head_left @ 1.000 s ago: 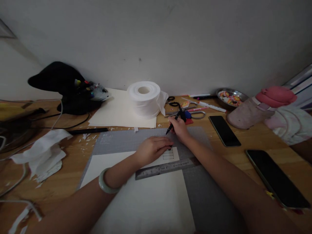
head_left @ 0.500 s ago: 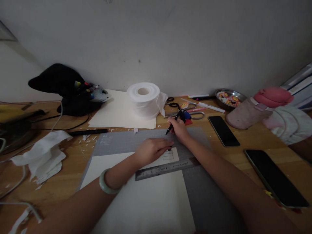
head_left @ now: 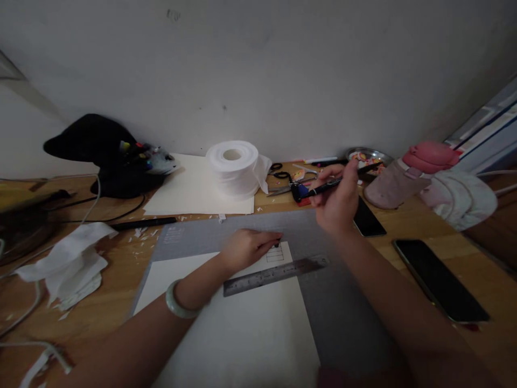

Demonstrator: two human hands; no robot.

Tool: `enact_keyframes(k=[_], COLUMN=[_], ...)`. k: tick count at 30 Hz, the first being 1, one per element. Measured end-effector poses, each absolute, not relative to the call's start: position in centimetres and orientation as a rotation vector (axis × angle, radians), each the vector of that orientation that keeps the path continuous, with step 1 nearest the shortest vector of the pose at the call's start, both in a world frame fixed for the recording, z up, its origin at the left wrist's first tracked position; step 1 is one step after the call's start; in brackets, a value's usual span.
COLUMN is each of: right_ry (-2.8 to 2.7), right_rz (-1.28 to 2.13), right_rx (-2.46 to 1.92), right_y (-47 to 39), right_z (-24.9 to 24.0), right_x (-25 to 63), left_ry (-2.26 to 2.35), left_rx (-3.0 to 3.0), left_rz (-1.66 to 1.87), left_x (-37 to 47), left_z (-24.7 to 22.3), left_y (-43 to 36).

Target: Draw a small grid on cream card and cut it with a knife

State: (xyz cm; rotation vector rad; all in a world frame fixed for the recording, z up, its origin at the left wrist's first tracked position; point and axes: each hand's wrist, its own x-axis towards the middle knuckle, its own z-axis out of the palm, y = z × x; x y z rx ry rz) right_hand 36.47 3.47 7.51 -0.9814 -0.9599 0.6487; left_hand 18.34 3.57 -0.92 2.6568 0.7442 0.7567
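Note:
My left hand (head_left: 244, 250) rests on the white paper (head_left: 250, 334), wearing a pale green bangle (head_left: 176, 299). Its fingers are pressed together by a small dark object (head_left: 277, 243), too small to name, over a drawn grid (head_left: 275, 255). In my right hand (head_left: 339, 202), raised past the paper's far right corner, a black pen (head_left: 325, 187) is gripped at a slant, tip off the paper. A metal ruler (head_left: 274, 274) lies across the sheet just below the grid, touched by neither hand. Beneath the paper is a grey cutting mat (head_left: 327, 307).
A toilet paper roll (head_left: 232, 170) stands on spare sheets (head_left: 181, 194). Scissors (head_left: 283, 188) lie near a metal bowl (head_left: 369, 155). Two phones (head_left: 440, 280) and a pink bottle (head_left: 404, 180) are at right. Crumpled tissue (head_left: 76, 264), cables and a black pen case (head_left: 113, 156) are at left.
My right hand has lifted and moved right with the pen, away from the paper, and turned so the palm shows. My left hand keeps its place by the grid. The view has shifted slightly.

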Motion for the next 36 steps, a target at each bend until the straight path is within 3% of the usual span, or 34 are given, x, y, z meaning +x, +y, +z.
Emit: enact_keyframes(k=[3,6,10,13,36], right_ry=[-1.155,-1.702,-2.277,-2.337,-2.437], right_rz=[0.616,0.56,0.137,-0.012,-0.206], right_rx=[-0.993,-1.023,-0.784,-0.676,-0.76], right_y=[0.3,-2.1,-2.8,-2.4,-1.9], right_z=[6.2,3.4,1.1,0.4,-0.5], right_x=[36.5,37.4,38.8,38.7,37.2], left_ry=[0.73,0.707,0.735,0.757,0.819], left_rx=[2.693,2.716,2.716,2.712,2.625], left_rz=[0.795,0.807,0.784,0.774,0.679], left_x=[18.3,18.2,18.3,18.3,18.4], left_z=[-0.9,-1.1,-1.4,-1.4,-0.9], left_y=[3.6,3.7,3.8,3.8,3.8])
